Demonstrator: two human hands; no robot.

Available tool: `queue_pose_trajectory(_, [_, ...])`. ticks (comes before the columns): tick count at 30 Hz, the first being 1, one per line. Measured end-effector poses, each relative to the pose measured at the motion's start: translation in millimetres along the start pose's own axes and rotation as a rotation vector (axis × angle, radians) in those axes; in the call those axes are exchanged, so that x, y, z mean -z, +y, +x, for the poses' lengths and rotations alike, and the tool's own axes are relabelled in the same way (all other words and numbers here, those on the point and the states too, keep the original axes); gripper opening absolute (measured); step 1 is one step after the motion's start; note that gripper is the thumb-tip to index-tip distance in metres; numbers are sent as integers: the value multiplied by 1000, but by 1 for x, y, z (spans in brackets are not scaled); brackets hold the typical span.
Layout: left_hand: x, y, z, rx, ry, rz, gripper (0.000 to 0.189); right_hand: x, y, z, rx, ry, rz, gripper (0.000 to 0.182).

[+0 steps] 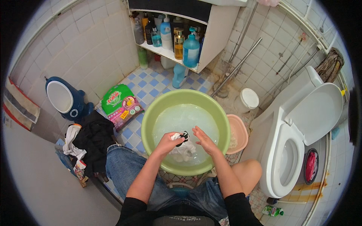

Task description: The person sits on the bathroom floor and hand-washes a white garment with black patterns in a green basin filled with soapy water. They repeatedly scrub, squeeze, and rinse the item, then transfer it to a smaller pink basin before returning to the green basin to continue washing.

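A large green plastic basin stands on the floor between my knees, with cloudy water in it. My left hand grips a white and black wet garment above the water. Part of the cloth hangs down into the basin. To the right of the cloth, my right hand is raised over the water, fingers apart and holding nothing. The exact kind of garment cannot be told.
Dark clothes are heaped at my left, beside a green and pink detergent bag. A pink basin adjoins the green one, with a lidded white bucket behind. A toilet stands right; bottles fill the cabinet shelf ahead.
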State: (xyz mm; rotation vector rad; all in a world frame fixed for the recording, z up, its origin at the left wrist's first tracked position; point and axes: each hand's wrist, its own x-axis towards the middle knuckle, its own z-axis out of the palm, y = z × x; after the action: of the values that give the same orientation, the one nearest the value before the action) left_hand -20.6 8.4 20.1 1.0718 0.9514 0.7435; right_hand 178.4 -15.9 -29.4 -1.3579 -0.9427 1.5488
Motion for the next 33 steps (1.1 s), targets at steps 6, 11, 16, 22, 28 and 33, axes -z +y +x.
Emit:
queue_pose_trajectory(6, [16, 11, -3, -96, -15, 190, 18, -4, -16, -5, 20, -277, -355, 36])
queue_pose_trajectory(11, [29, 15, -4, -175, 167, 502, 15, 5, -36, -9, 186, 4, -329, 20])
queue_pose_trajectory(16, [18, 10, 0, -168, 72, 424, 17, 17, -33, -6, 158, 46, -337, 19])
queue_pose_trajectory(22, [9, -56, 32, -349, 419, 300, 18, -54, -18, -10, 359, 490, -575, 17])
queue_pose_trajectory(28, [-29, -75, 22, -304, 438, 332, 22, -67, -2, -12, 659, 312, -850, 19])
queue_pose_trajectory(33, [-15, -87, 35, -221, 492, 31, 29, -78, 1, -5, 509, 367, -599, 14])
